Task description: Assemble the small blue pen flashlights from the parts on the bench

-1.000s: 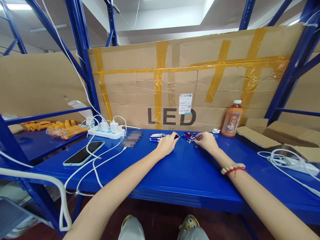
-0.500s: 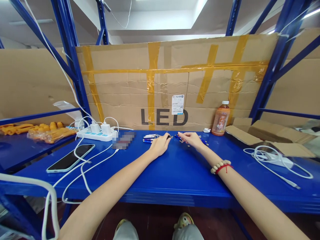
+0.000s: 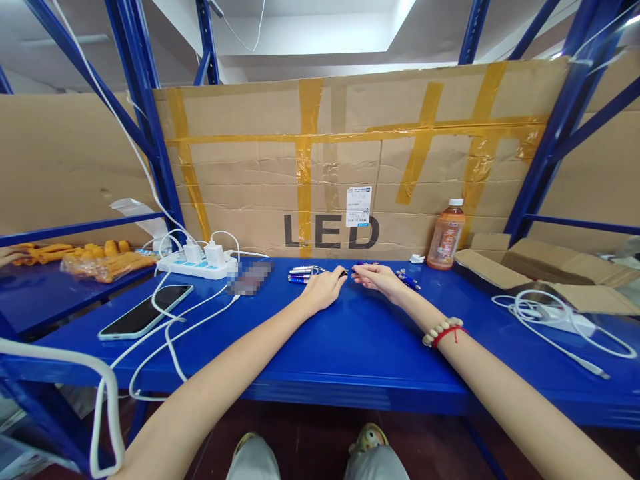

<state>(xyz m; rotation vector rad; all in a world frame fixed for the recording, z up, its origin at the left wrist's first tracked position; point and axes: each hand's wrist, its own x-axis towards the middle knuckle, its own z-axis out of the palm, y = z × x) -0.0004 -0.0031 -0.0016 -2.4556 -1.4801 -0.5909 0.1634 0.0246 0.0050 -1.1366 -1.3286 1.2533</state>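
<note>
My left hand (image 3: 324,291) rests low over the blue tabletop with fingers closed on a small dark piece with a shiny tip (image 3: 344,273), too small to name. Facing it, my right hand (image 3: 379,280) pinches a slim blue pen part (image 3: 356,267), mostly hidden by the fingers. The two held pieces point at each other, a narrow gap apart. Beside my left hand lie several silver and blue pen barrels (image 3: 301,274). More blue pen parts (image 3: 409,280) lie loose just right of my right hand.
At left are a phone (image 3: 146,312), a white power strip (image 3: 200,268) and trailing cables. A bottle (image 3: 446,235), an open carton (image 3: 555,267) and a coiled cable (image 3: 540,313) stand right. Cardboard (image 3: 250,180) walls the back. Another person's hand (image 3: 11,255) shows far left.
My right hand has shifted slightly left, bringing its blue piece closer to the piece in my left hand. Another person's hand has appeared at the far left edge.
</note>
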